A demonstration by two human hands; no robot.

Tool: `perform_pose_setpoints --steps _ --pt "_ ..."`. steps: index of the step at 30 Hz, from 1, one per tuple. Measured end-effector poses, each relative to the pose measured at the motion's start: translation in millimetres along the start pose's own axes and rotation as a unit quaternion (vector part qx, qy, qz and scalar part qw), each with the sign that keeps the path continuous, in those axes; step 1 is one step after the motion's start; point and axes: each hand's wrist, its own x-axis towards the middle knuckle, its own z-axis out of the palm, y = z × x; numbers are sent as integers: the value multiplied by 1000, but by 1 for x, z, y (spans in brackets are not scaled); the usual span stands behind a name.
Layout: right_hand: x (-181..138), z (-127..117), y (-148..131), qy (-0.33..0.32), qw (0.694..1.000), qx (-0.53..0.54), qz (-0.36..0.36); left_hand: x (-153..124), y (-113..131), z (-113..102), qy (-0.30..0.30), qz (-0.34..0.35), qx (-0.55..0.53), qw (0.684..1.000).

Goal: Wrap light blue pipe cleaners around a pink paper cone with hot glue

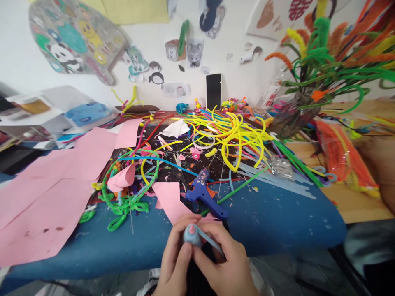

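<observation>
Both my hands meet at the bottom centre, just in front of the blue table edge [265,242]. My left hand [174,259] and my right hand [224,263] pinch a small light-blue fuzzy ball with a pink spot [191,235] between their fingertips. A light-blue pipe cleaner strand [211,240] runs from the ball across my right fingers. Right behind my hands a blue glue gun [203,193] lies on the table beside a pink paper scrap [171,201].
Large pink paper sheets [46,193] cover the left. Green pipe cleaners [123,201] coil at centre left, and a yellow tangle [234,131] lies behind. A vase of pipe-cleaner flowers [296,111] stands right, with orange bundles [342,156] on the wooden table. A phone [213,90] leans against the wall.
</observation>
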Motion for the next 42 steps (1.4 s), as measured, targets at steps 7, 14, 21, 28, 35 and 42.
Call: perform_pose_setpoints --steps 7,14,21,28,35,42 --pt "8 -29 -14 -76 982 -33 -169 1 3 -3 30 24 -45 998" --pt "7 -39 -25 -79 981 -33 -175 4 10 -1 29 105 15 994" --pt "-1 -37 -12 -41 953 -148 -260 10 19 6 71 171 51 981" --pt "-6 -30 -13 -4 962 -143 -233 13 22 10 134 240 163 948" --pt "-24 -6 -6 76 988 -78 -106 3 5 4 121 368 309 869" --pt "-20 -1 -3 73 995 29 59 8 14 7 88 362 286 883"
